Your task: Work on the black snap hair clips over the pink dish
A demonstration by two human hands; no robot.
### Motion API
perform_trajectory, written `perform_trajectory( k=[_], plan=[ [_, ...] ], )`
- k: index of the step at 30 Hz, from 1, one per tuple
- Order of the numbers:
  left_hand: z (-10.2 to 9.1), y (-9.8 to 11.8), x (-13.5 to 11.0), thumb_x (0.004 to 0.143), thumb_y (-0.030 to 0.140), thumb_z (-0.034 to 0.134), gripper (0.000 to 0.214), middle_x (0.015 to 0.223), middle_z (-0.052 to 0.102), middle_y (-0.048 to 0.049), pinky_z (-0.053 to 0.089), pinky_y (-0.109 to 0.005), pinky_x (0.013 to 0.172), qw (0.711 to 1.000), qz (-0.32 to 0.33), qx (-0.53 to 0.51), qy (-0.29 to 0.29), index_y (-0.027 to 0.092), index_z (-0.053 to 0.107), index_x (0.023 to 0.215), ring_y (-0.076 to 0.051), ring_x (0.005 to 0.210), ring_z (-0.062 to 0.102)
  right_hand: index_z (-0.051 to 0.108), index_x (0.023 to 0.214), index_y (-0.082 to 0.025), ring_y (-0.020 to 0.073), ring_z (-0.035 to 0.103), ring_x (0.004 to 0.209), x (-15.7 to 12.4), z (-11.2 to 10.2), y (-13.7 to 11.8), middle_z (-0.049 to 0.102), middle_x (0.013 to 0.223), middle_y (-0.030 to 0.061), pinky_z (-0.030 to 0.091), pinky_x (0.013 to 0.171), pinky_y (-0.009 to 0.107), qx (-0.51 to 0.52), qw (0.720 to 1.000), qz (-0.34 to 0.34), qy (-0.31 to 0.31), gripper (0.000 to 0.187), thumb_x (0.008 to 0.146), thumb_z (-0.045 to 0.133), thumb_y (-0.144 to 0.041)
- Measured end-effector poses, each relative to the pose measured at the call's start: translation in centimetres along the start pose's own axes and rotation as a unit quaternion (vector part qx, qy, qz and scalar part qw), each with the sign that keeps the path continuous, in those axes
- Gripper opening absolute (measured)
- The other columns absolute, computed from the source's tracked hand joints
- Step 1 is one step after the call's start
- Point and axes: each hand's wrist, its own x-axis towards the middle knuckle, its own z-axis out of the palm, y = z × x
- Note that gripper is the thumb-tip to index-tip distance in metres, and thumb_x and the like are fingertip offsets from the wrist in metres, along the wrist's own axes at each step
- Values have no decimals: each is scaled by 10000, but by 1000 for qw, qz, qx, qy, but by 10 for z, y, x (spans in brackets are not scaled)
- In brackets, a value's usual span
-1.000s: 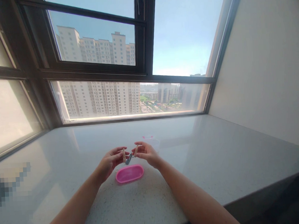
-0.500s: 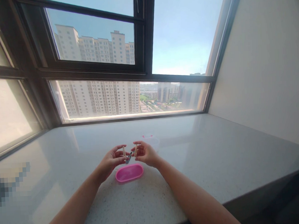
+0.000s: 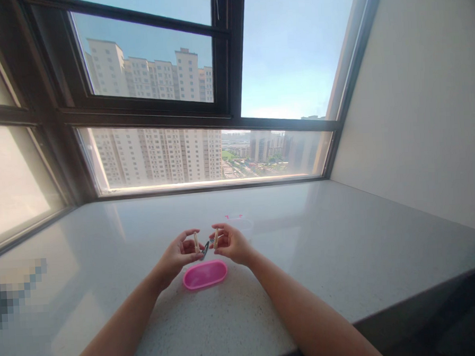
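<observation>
My left hand (image 3: 178, 254) pinches a small wooden clothespin (image 3: 196, 242) between thumb and fingers. My right hand (image 3: 231, 243) pinches a second wooden clothespin (image 3: 216, 238) the same way. A small dark clip-like thing (image 3: 205, 249) hangs between the two pins; I cannot tell which pin grips it. Both hands hover just above a pink oval lid (image 3: 205, 275) lying flat on the speckled stone sill (image 3: 329, 247).
A clear plastic container with a pink clasp (image 3: 240, 222) stands just beyond my right hand. Dark window frames (image 3: 203, 122) close the far edge and the left side. A plain wall (image 3: 417, 110) bounds the right. The sill's front edge drops off at lower right.
Both hands have stayed in place with the pins, shifting only slightly; the view has drifted a little.
</observation>
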Motion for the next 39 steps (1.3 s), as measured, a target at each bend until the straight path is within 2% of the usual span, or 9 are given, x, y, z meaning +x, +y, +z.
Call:
perform_trajectory(
  k=[17, 28, 39],
  plan=[
    [2, -1, 0, 570, 226, 771, 668, 775, 643, -19, 465, -297, 652, 995, 32, 92, 28, 188, 465, 1162, -158, 667, 596, 466, 1153, -192, 168, 655, 733, -1, 1, -4, 584, 924, 43, 540, 701, 352, -57, 998, 6, 9, 648, 567, 740, -151],
    [-1, -7, 2, 603, 194, 747, 665, 775, 639, -26, 461, -288, 636, 994, 48, 99, 13, 162, 444, 1195, -143, 641, 584, 453, 1171, -186, 168, 656, 735, 0, -1, 2, 583, 925, 46, 538, 712, 360, -58, 998, 3, 10, 655, 582, 736, -156],
    [1, -6, 3, 586, 276, 769, 678, 645, 585, 32, 432, -264, 570, 995, 46, 77, 44, 140, 495, 1191, -141, 579, 575, 465, 1163, -199, 142, 643, 681, -2, 0, -3, 595, 921, 40, 537, 693, 338, -81, 996, 9, 18, 664, 567, 758, -198]
  ],
)
